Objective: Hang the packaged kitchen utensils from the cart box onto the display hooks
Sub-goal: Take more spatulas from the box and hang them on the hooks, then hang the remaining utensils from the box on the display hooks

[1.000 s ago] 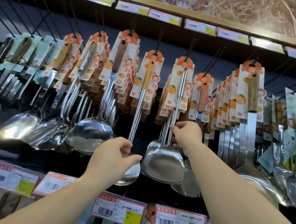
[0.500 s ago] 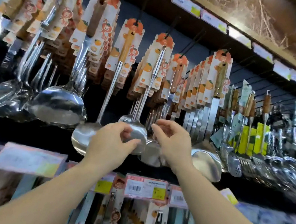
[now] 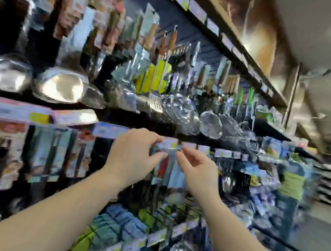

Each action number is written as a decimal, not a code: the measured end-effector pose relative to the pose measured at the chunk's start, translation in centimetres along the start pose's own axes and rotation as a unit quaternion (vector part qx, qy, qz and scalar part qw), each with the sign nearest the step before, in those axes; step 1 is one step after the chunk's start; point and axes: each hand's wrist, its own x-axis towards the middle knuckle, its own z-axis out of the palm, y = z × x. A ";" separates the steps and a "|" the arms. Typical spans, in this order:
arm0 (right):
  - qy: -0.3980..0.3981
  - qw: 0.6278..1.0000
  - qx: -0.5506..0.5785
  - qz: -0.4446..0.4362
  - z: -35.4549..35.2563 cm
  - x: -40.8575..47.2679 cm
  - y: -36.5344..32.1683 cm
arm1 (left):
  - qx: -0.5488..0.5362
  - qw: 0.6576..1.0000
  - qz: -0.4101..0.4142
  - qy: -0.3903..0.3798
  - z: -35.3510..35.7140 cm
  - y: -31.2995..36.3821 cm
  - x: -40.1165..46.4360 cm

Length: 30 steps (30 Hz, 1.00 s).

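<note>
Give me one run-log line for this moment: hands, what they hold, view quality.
left hand: raised, empty | right hand: raised, empty | both near price tags | ladles hanging above | view: motion-blurred

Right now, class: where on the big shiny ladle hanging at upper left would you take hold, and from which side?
Take the big shiny ladle by its handle just above the bowl, coming from the front. It hangs with the wide rounded bowl lowest, and its neighbours crowd both sides. Both hands, left and right, look empty; blur hides finer detail.
</note>
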 end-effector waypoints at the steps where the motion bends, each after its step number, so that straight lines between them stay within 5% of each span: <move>1: 0.010 0.999 -0.020 0.025 -3.3 -0.6 2.6 | -0.014 0.999 0.006 -0.033 3.2 2.3 -0.2; 6: 0.056 0.984 -0.115 0.124 -17.0 -4.3 12.9 | -0.068 0.983 -0.003 -0.170 17.0 12.3 -2.6; 13: 0.070 0.952 -0.153 0.254 -25.7 -9.5 25.0 | -0.099 0.945 -0.051 -0.308 31.8 19.1 -6.3; 30: 0.023 0.864 -0.234 0.446 -32.5 -4.3 56.0 | -0.165 0.860 -0.098 -0.473 66.7 17.1 -6.6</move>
